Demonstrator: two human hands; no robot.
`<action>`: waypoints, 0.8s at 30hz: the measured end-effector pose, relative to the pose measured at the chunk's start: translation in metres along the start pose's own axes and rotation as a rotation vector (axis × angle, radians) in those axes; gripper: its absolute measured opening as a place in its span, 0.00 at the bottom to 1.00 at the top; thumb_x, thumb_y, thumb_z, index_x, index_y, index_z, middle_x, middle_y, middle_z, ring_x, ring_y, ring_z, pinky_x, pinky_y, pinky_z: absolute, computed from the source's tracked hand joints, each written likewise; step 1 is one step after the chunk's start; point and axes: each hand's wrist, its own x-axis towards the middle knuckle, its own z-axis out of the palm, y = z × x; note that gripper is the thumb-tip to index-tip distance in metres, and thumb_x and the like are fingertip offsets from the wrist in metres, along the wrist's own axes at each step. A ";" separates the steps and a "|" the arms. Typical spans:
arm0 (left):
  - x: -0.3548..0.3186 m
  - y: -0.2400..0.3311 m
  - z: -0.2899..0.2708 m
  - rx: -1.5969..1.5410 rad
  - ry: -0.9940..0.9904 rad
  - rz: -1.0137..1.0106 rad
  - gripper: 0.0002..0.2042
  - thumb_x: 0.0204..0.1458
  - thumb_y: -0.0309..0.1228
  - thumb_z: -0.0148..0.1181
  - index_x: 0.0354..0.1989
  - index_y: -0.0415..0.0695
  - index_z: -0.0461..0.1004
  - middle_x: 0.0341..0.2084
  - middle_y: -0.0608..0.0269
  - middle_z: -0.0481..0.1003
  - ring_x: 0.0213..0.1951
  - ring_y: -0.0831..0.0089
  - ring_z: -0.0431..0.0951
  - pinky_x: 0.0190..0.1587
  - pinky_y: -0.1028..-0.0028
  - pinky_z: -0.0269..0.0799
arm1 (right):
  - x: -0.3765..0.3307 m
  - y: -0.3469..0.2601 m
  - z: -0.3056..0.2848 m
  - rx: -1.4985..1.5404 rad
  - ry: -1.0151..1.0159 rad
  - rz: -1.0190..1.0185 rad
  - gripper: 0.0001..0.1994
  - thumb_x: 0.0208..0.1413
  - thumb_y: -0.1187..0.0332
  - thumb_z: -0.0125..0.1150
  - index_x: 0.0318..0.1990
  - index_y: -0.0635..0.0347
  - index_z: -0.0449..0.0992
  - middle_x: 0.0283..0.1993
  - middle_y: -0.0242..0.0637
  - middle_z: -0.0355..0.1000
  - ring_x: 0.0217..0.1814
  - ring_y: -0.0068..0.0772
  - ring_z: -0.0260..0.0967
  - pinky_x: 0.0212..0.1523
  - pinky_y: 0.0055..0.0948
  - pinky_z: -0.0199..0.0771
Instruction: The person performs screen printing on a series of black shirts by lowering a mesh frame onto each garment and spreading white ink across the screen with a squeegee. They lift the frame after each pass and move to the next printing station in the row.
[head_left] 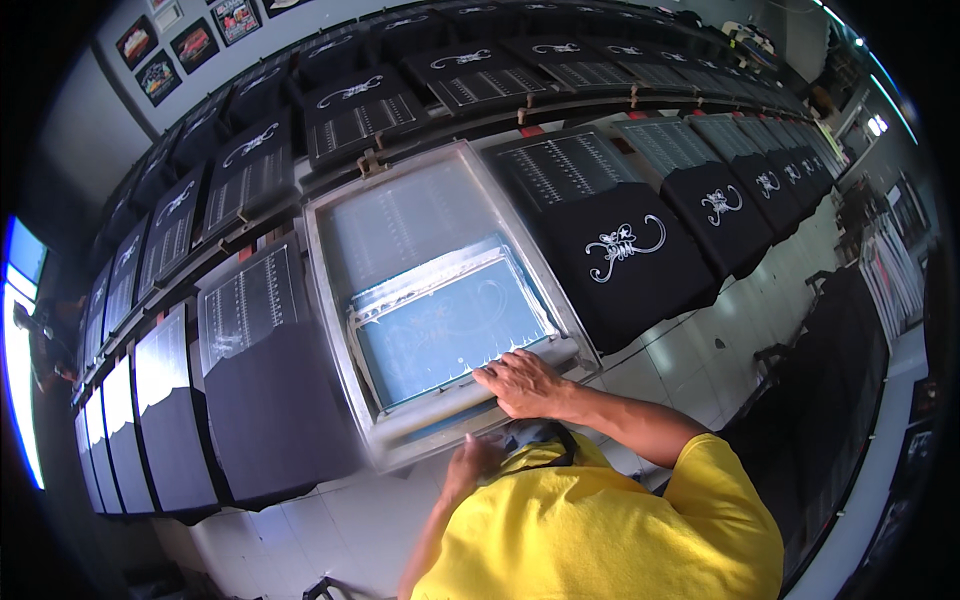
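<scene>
A screen-printing frame [322,262] lies tilted over the near row of boards, its mesh blue inside a white ink border. White ink has run in streaks along the mesh's near edge, and a faint figure shows through it. My right hand [525,384] is closed over a grey bar [410,418] at the frame's near end; whether this is a squeegee or the frame's own edge I cannot tell. Just off the near side, my left hand [472,463] is smeared by motion, and its fingers cannot be made out.
Black shirts [625,255] with white printed designs lie on boards to the right and across the far rows. To the left, a dark shirt [275,410] shows no print. Metal rails [245,235] run between rows. Pale tiled floor [680,360] shows at the right.
</scene>
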 end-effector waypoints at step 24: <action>0.001 0.003 0.017 -0.588 0.130 -0.229 0.22 0.70 0.47 0.44 0.47 0.38 0.74 0.28 0.66 0.73 0.22 0.79 0.64 0.24 0.80 0.59 | 0.009 -0.004 -0.003 0.050 0.030 0.029 0.21 0.45 0.70 0.66 0.49 0.60 0.71 0.37 0.39 0.76 0.39 0.41 0.74 0.43 0.40 0.72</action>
